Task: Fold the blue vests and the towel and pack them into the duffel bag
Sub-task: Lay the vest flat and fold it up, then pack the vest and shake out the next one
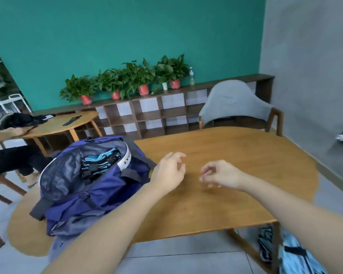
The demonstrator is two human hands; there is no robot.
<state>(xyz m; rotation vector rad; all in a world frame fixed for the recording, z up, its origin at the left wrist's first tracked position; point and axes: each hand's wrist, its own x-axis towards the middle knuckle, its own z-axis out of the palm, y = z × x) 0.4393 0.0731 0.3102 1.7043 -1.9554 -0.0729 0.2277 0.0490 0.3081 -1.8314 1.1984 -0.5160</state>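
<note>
A purple-blue duffel bag (91, 186) lies on the left part of the wooden table (236, 155), its top unzipped. Inside it I see folded light-blue vests (101, 161) with black straps. My left hand (169, 173) hovers just right of the bag, fingers loosely spread and holding nothing. My right hand (220, 174) hangs above the table's middle, fingers loosely curled and empty. More light-blue fabric (291, 254) shows at the lower right, below the table's edge. No towel is visible.
A grey-backed chair (234, 103) stands behind the table. A second table (63, 123) with dark items is at the left, beside a seated person's legs (14, 159). Potted plants (127, 80) line a low shelf along the teal wall.
</note>
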